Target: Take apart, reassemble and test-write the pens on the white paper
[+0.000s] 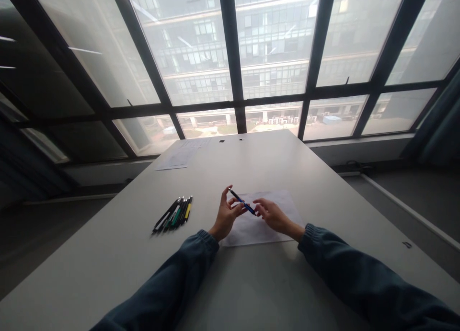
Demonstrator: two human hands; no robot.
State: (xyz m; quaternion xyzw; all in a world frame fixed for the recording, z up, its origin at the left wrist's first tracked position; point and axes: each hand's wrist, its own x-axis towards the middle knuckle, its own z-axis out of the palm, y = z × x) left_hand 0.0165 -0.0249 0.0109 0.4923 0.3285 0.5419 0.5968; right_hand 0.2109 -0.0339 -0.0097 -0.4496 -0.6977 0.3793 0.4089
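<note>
A blue pen with a dark upper end is held at a slant over a sheet of white paper. My left hand grips it between thumb and fingers, with one finger raised by the upper end. Close to the pen's lower end is my right hand, its fingers loosely curled and apart. Whether those fingertips touch the pen, I cannot tell. The paper lies on the white table beneath both hands.
Left of my hands lies a row of several pens, mostly black, some with green or yellow barrels. Printed sheets rest at the far left of the table. A small dark item sits near the right edge. Large windows stand beyond the table.
</note>
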